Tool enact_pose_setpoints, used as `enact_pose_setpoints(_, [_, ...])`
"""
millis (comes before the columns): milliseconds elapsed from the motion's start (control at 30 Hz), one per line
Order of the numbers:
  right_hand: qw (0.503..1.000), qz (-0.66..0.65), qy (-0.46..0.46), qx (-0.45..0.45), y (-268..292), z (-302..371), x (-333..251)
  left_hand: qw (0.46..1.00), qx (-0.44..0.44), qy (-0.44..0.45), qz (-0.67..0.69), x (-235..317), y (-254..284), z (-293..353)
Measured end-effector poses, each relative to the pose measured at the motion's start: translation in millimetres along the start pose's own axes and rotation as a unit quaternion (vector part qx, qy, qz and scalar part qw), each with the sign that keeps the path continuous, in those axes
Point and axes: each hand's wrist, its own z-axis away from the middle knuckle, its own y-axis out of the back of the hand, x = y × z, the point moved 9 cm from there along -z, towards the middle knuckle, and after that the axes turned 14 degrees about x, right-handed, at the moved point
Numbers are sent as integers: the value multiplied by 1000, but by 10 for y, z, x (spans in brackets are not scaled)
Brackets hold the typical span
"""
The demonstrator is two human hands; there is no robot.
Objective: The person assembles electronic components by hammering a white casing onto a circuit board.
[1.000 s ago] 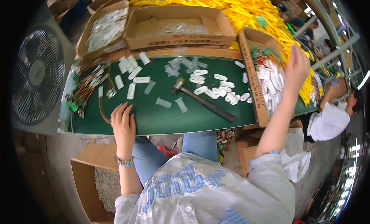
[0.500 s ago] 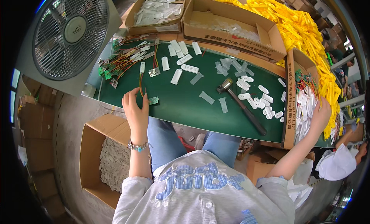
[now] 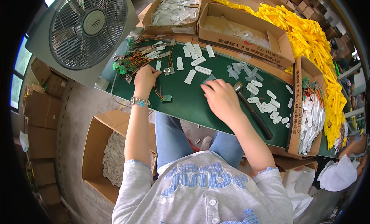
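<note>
My left hand [image 3: 145,81] is closed in a pinch at the lower end of a small white strip [image 3: 158,65]. Red and yellow wires [image 3: 157,89] run down from beside its fingertips to a small green circuit board [image 3: 166,98] on the green mat. Over the middle of the mat, my right hand [image 3: 222,99] has its fingers stretched and a little apart, the tips beside a clear plastic strip [image 3: 210,79]; whether they touch it is hard to tell. White oval casings [image 3: 190,76] lie between the hands. A hammer [image 3: 252,110] rests right of my right hand.
Wired green boards [image 3: 125,62] are heaped at the far left, near a box fan [image 3: 94,22]. Cardboard boxes of white and clear parts [image 3: 246,46] stand behind the mat. A box [image 3: 295,120] of wired white pieces sits at the right, by a yellow heap [image 3: 304,31].
My right hand has left the box at the right and come over the middle of the mat. My left hand has moved from the green board up to the white strip. The view has shifted slightly.
</note>
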Motion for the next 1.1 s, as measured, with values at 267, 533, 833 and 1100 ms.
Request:
enact_pose_setpoints(267, [998, 42, 37, 32, -430, -96, -76, 926, 32, 53, 373, -49, 175, 100])
enact_pose_setpoints(533, [996, -30, 10, -89, -261, 118, -186, 813, 38, 51, 579, 178, 657, 152])
enact_pose_setpoints(833, [988, -124, -94, 4, 95, 594, -124, 906, -84, -169, 378, 1172, 247, 1130])
enact_pose_setpoints(1100, [960, -193, -192, 66, 268, 827, 52, 907, -118, -241, 323, 1491, 139, 1457])
